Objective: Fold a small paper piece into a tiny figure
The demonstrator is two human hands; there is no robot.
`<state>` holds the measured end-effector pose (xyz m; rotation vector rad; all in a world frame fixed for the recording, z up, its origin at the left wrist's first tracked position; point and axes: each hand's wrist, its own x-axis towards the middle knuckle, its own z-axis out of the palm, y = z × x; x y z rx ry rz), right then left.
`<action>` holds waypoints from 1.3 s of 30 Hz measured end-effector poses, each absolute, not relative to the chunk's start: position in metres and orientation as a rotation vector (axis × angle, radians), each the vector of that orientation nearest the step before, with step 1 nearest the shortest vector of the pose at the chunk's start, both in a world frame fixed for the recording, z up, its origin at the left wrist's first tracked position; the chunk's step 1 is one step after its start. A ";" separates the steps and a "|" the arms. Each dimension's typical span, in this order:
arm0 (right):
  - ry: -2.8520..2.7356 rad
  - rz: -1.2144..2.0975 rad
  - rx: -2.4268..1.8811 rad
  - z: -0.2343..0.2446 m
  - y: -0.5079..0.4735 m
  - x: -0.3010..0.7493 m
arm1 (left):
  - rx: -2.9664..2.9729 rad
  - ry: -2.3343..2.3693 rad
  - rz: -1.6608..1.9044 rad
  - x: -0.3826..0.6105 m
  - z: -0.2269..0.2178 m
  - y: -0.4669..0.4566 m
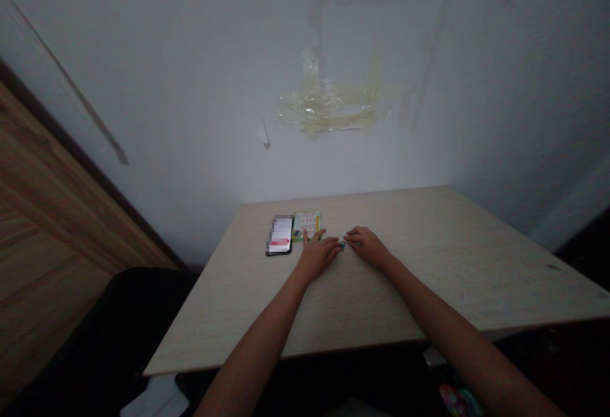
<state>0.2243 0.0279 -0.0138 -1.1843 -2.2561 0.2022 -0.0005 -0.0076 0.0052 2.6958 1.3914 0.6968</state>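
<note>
Between my hands, above or on the table's middle, is a small white and teal piece [342, 241], too small to name. My right hand [370, 247] pinches its right side with the fingertips drawn together. On the other side, my left hand [317, 257] has its thumb and a finger at the piece's left edge, while its other fingers spread away towards a card or flat box [307, 221]. That flat item is green and white with rows of small printed pictures. The left fingers partly cover its lower edge.
A phone [280, 235] with a lit, partly blurred screen lies left of the printed item. The pale wooden table [419, 213] meets a wall [200, 118] with tape remnants [328, 109]. Wooden boards [47, 213] stand at the left, and a dark object [119, 328] is below them.
</note>
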 end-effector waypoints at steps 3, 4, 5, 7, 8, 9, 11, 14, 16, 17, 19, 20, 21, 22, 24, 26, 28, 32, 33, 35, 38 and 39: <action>-2.251 0.205 -1.190 -0.014 0.028 0.224 | 2.690 1.411 0.684 -0.001 0.005 -0.007; -2.251 0.206 -1.188 -0.013 0.028 0.224 | 2.691 1.418 0.674 -0.001 0.005 -0.007; -2.251 0.206 -1.185 -0.013 0.027 0.224 | 2.694 1.422 0.664 -0.002 0.005 -0.006; -2.253 0.207 -1.179 -0.011 0.026 0.224 | 2.706 1.423 0.649 -0.003 0.005 -0.005; -2.252 0.207 -1.178 -0.011 0.026 0.224 | 2.713 1.422 0.650 -0.003 0.005 -0.005; -2.251 0.207 -1.180 -0.011 0.025 0.223 | 2.722 1.417 0.650 -0.004 0.005 -0.005; -2.245 0.206 -1.191 -0.011 0.025 0.223 | 2.743 1.393 0.648 -0.005 0.005 -0.005; -2.247 0.204 -1.196 -0.012 0.026 0.223 | 2.768 1.350 0.648 -0.006 0.006 -0.006; -2.249 0.195 -1.195 -0.013 0.027 0.223 | 2.772 1.341 0.654 -0.006 0.006 -0.006; -2.253 0.191 -1.194 -0.013 0.027 0.223 | 2.770 1.341 0.654 -0.007 0.006 -0.006; -2.260 0.185 -1.196 -0.013 0.026 0.223 | 2.766 1.326 0.636 -0.008 0.006 -0.006; -2.264 0.185 -1.197 -0.012 0.026 0.223 | 2.764 1.313 0.624 -0.008 0.005 -0.006; -2.266 0.186 -1.200 -0.012 0.026 0.223 | 2.760 1.300 0.612 -0.008 0.005 -0.005; -2.269 0.188 -1.203 -0.012 0.026 0.223 | 2.756 1.292 0.604 -0.008 0.005 -0.005; -2.268 0.192 -1.207 -0.011 0.026 0.224 | 2.747 1.293 0.606 -0.008 0.004 -0.006; -2.261 0.196 -1.210 -0.012 0.026 0.224 | 2.741 1.301 0.622 -0.007 0.004 -0.006; -2.256 0.204 -1.203 -0.012 0.026 0.224 | 2.741 1.300 0.639 -0.006 0.004 -0.007; -2.255 0.225 -1.186 -0.012 0.026 0.225 | 2.722 1.349 0.680 -0.006 0.006 -0.007; -2.252 0.226 -1.185 -0.012 0.026 0.225 | 2.709 1.384 0.696 -0.006 0.006 -0.007; -2.248 0.224 -1.182 -0.011 0.026 0.225 | 2.689 1.452 0.729 -0.005 0.005 -0.007; -2.245 0.233 -1.174 -0.011 0.025 0.225 | 2.705 1.485 0.730 -0.005 0.004 -0.007; -2.243 0.237 -1.173 -0.010 0.025 0.224 | 2.715 1.485 0.724 -0.005 0.004 -0.007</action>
